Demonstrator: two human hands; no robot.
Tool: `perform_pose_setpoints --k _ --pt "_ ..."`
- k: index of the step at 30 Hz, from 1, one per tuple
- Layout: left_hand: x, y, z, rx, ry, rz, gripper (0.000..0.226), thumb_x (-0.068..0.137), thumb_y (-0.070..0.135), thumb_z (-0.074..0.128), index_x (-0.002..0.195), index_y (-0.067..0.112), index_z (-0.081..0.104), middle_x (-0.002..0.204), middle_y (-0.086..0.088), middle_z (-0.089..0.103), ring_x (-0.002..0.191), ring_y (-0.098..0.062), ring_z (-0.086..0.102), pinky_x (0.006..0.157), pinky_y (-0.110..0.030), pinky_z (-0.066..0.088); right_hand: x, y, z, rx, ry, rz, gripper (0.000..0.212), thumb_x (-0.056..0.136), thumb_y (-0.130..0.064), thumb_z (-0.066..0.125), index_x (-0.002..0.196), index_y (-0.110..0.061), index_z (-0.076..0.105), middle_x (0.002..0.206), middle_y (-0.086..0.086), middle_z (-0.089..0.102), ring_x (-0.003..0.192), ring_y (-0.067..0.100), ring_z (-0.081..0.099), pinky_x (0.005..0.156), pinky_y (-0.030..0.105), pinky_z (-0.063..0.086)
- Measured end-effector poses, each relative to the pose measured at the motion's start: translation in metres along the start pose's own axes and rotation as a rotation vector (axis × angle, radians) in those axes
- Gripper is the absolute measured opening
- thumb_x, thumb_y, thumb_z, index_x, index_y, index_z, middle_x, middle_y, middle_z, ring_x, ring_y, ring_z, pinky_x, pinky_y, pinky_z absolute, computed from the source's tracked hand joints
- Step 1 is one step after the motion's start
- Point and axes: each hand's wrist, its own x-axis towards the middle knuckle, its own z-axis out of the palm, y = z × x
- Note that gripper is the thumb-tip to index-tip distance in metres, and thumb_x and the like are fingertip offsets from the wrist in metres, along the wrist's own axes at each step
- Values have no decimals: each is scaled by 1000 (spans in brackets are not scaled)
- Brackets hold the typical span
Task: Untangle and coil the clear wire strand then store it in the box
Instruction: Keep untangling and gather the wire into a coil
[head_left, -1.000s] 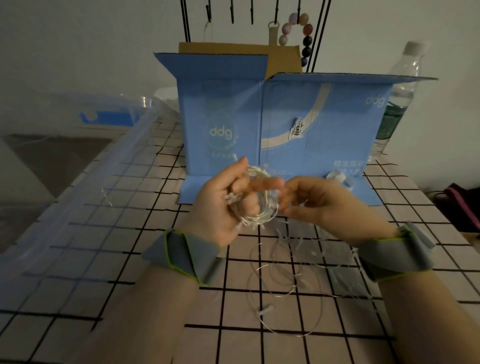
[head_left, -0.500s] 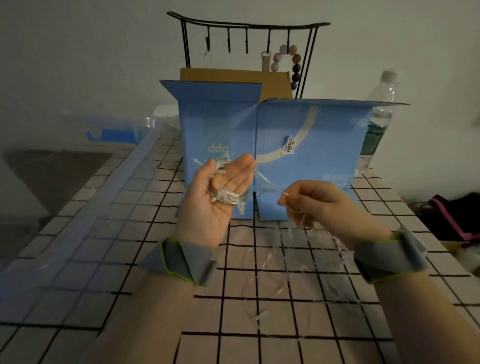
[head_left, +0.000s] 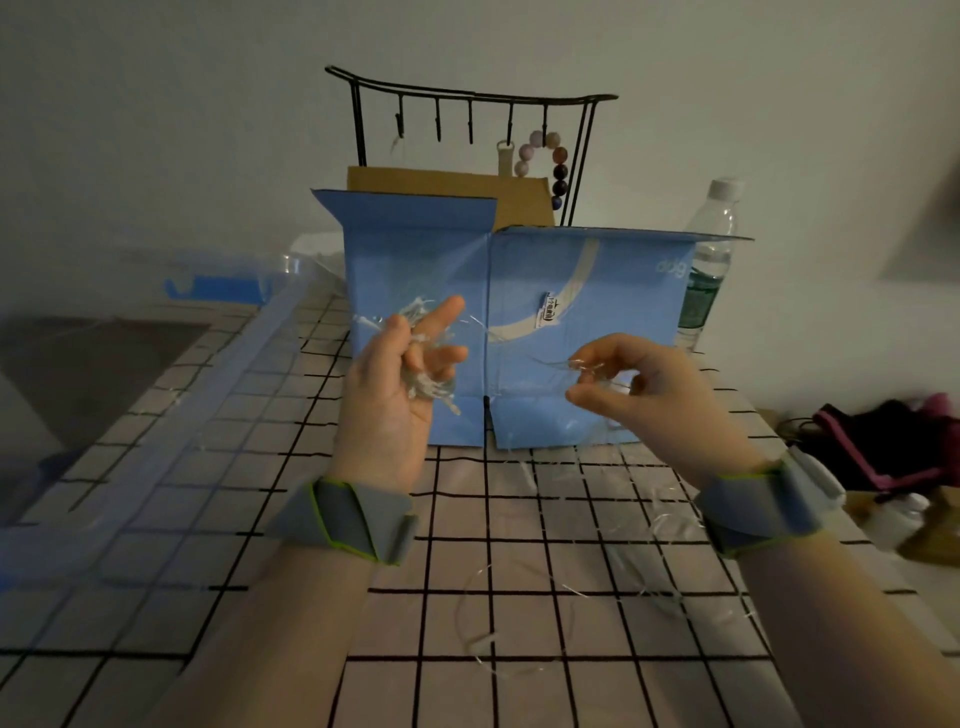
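Observation:
My left hand (head_left: 402, 382) is raised in front of the blue box (head_left: 587, 332), with a small coil of the clear wire strand (head_left: 431, 387) wound around its fingers; two fingers point up and out. My right hand (head_left: 644, 387) pinches a stretch of the same strand between thumb and fingertips, level with the left hand and apart from it. Loose loops of the strand (head_left: 519, 613) trail down from the right hand and lie on the grid-patterned tabletop between my forearms. The box stands upright with its top flaps open.
A clear plastic bin (head_left: 171, 426) runs along the left edge of the table. Behind the box stands a black wire rack (head_left: 467, 114) with hooks and a bead bracelet. A water bottle (head_left: 711, 254) stands at the right. Dark bags (head_left: 883, 441) lie off the table's right side.
Both hands have risen and moved apart; the right hand has drawn the strand out to the right while the left keeps the coil on its fingers. The camera tilted up.

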Motion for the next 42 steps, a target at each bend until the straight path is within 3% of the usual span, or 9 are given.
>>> perform_pose_setpoints --k 4,10,18,27,30,33,36,38,42 --pt "1 -1 -2 73 38 23 44 99 23 33 56 16 36 100 2 73 61 -5 64 61 -17 49 -4 0 -2 214 39 -4 19 86 -2 57 77 -19 58 79 -4 61 75 -1 55 75 11 40" --pt "-1 -7 2 241 51 44 55 98 21 35 44 23 43 99 6 73 68 -9 67 63 -17 49 -4 -2 0 627 171 115 19 90 2 47 80 -11 56 60 -4 59 49 12 53 51 22 45" --pt "1 -12 -3 401 180 120 42 96 29 43 73 -3 56 105 1 65 105 -8 62 83 -16 45 -2 15 6 26 47 218 11 85 -9 60 76 -15 60 64 -1 61 49 -5 53 46 6 38" --pt "-2 -3 8 -119 98 -33 51 100 31 25 64 19 60 88 1 74 100 -20 66 96 -33 47 -1 36 28 -48 -110 254 16 91 -9 50 91 -4 65 73 1 62 72 13 58 64 12 43" --pt "-1 -4 7 -89 86 -31 36 99 30 26 77 16 50 87 1 74 92 -17 69 86 -27 52 -3 42 37 -268 -21 201 24 91 -8 50 113 -11 57 100 1 54 94 11 50 77 17 36" --pt "0 -7 3 -62 66 -26 32 100 29 26 80 15 47 90 1 74 96 -18 68 89 -26 51 -13 31 42 -251 228 163 17 86 -2 48 96 -10 58 89 4 54 78 15 49 72 28 38" --pt "-1 -9 4 -28 55 -15 34 100 28 27 76 13 45 92 0 74 97 -19 68 89 -27 51 -22 13 45 108 117 393 47 94 -32 41 64 -3 63 59 7 64 56 19 56 61 31 42" --pt "-2 -11 5 5 49 -5 34 100 28 28 76 12 46 94 0 74 96 -19 68 88 -26 51 -26 5 47 219 -18 522 81 75 -71 33 68 2 68 65 13 70 60 22 64 58 29 48" --pt "-7 -13 9 108 36 14 35 99 27 29 71 11 43 98 3 73 92 -19 70 88 -29 52 -26 -2 59 328 -153 570 84 53 -73 57 88 2 65 94 20 70 90 29 67 84 38 55"
